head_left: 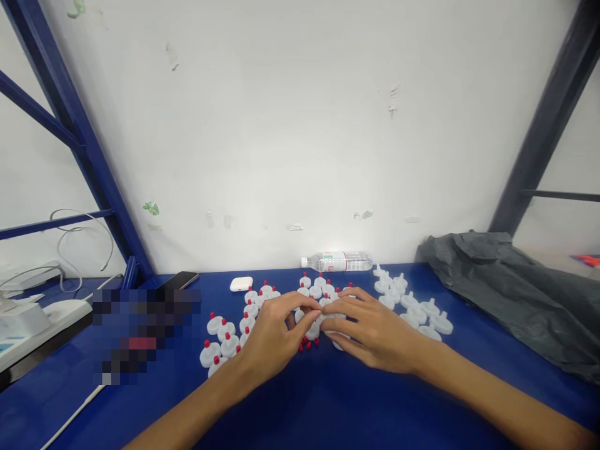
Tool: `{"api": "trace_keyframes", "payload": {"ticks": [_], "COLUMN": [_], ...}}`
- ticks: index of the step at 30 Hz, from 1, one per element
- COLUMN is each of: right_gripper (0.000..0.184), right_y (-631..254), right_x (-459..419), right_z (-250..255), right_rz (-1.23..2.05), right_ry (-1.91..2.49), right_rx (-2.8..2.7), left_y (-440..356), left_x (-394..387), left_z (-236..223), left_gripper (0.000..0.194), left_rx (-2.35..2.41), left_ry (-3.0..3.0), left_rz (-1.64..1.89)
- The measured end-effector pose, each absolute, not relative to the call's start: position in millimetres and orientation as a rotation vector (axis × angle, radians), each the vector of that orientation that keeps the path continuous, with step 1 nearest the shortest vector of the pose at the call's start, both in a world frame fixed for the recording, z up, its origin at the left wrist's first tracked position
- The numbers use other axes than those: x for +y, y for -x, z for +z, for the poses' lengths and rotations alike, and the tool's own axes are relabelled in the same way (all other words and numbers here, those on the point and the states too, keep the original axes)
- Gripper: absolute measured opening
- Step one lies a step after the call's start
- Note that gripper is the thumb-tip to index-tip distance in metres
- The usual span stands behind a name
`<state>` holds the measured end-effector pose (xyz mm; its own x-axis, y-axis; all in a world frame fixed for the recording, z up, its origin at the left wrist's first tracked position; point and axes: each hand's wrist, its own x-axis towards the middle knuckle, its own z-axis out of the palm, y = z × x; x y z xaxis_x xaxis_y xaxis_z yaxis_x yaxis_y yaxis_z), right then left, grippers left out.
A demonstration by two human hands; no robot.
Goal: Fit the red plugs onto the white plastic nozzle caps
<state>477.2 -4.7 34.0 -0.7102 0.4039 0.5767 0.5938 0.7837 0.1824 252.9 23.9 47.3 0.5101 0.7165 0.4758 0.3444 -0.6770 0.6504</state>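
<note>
My left hand (276,322) is closed, thumb and forefinger pinched over a tiny thing I cannot make out. Its fingertips meet those of my right hand (372,328), whose fingers curl round a white nozzle cap (334,317), mostly hidden. Several loose red tips (308,345) lie on the table just below the fingertips. Left of and behind my hands, several white nozzle caps with red tips (229,344) stand upright. To the right is a group of white nozzle caps without red tips (414,311).
The blue table (300,406) meets a white wall. A clear plastic bottle (337,261) lies at the back, near a white earbud case (241,284). A phone (178,282) and a power strip (51,325) are at left. Dark plastic sheeting (506,294) covers the right side.
</note>
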Motion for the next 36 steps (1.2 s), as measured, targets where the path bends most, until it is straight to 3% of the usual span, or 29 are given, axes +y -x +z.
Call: {"api": "trace_keyframes", "payload": {"ticks": [9, 18, 25, 36], "right_gripper": [0.019, 0.025, 0.028, 0.027], "right_y": [-478, -482, -478, -469], "right_x": [-6, -8, -14, -19], "right_z": [33, 34, 39, 38], "right_rz": [-0.517, -0.628, -0.664, -0.555], "right_ry": [0.745, 0.657, 0.473, 0.38], "right_rx": [-2.398, -2.315, -2.225, -2.201], "left_y": [-251, -251, -247, -254], "left_x": [27, 28, 22, 10], "left_z": [46, 54, 57, 63], "left_gripper": [0.021, 0.021, 0.052, 0.031], "left_rx": [0.942, 0.695, 0.48, 0.335], "left_ry": [-2.19, -1.883, -1.529, -1.555], "left_rz": [0.985, 0.983, 0.716, 0.614]}}
